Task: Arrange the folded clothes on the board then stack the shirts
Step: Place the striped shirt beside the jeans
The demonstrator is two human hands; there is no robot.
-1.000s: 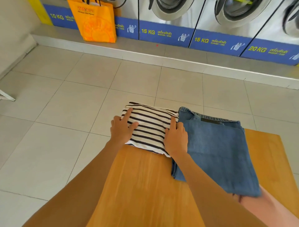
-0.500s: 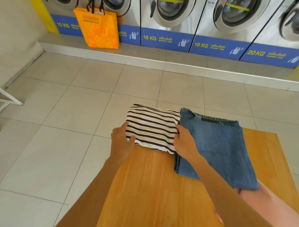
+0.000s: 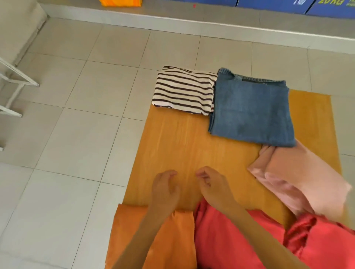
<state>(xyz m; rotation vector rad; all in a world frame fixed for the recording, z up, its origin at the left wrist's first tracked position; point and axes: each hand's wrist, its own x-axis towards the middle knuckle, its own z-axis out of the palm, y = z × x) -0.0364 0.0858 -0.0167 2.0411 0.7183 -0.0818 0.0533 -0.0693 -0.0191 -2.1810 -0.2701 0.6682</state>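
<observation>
A folded black-and-white striped shirt [image 3: 184, 90] lies at the far left corner of the wooden board [image 3: 184, 142], its far edge hanging past the board. Touching its right side is a folded blue denim garment [image 3: 251, 111]. A pink cloth [image 3: 299, 178] lies on the board's right side, a red cloth [image 3: 230, 240] and an orange folded cloth [image 3: 172, 240] at the near end. My left hand [image 3: 165, 190] and my right hand [image 3: 213, 184] hover over the bare middle of the board, fingers loosely curled and apart, holding nothing.
Grey floor tiles [image 3: 76, 134] surround the board. A white metal frame [image 3: 13, 82] stands at the left. A raised step [image 3: 192, 21] runs along the back, with an orange bag [image 3: 121, 2] and blue machine panels [image 3: 330, 5] on it.
Both hands have let go of the striped shirt and pulled back toward me to the board's middle. The view has tilted down, bringing the pink, red and orange cloths into sight.
</observation>
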